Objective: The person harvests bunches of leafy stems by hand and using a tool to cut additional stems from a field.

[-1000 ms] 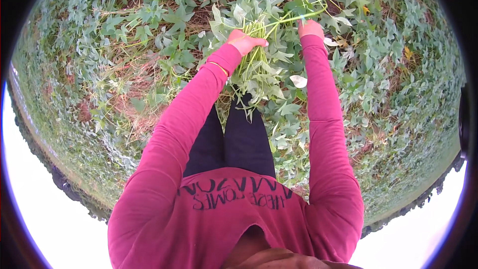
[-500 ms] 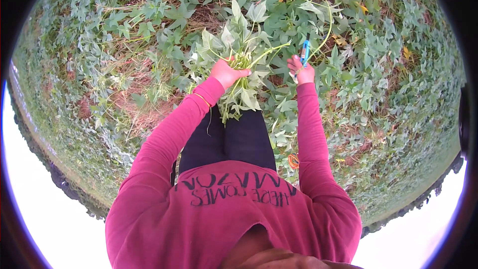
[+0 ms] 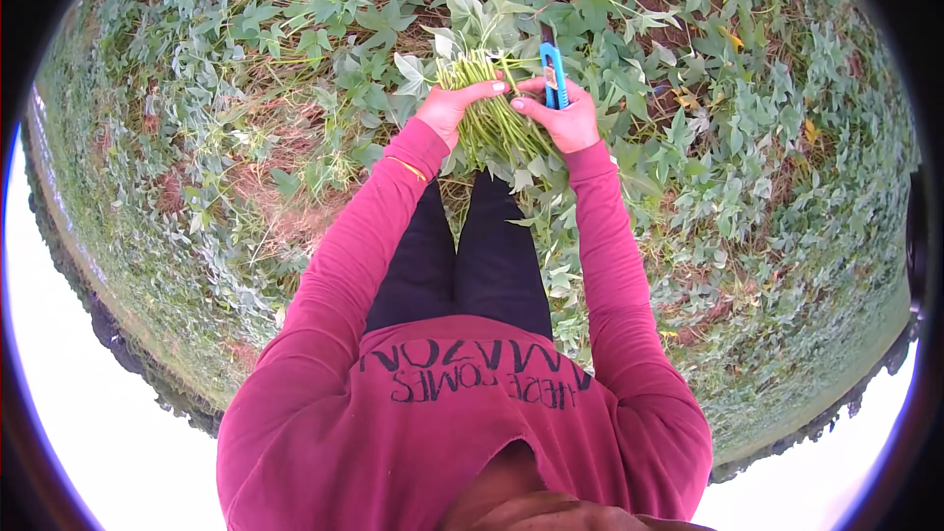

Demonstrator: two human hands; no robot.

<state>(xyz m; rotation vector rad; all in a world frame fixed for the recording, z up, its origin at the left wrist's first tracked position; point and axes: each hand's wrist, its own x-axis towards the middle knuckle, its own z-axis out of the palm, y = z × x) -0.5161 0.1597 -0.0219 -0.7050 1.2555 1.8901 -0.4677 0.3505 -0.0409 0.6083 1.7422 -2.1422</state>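
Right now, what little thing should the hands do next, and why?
Probably the right hand should gently tuck the stem by its fingertips into the bundle of green stems, blade turned away. The left hand already grips the bundle, the right thumb is right beside it, and the blue cutter in the right hand points away from the person.

The pink shirt (image 3: 423, 452) carries black capital lettering (image 3: 457, 376) across its front, in two curved rows, upside down in this view.

Both hands (image 3: 445, 110) curled (quite close together)
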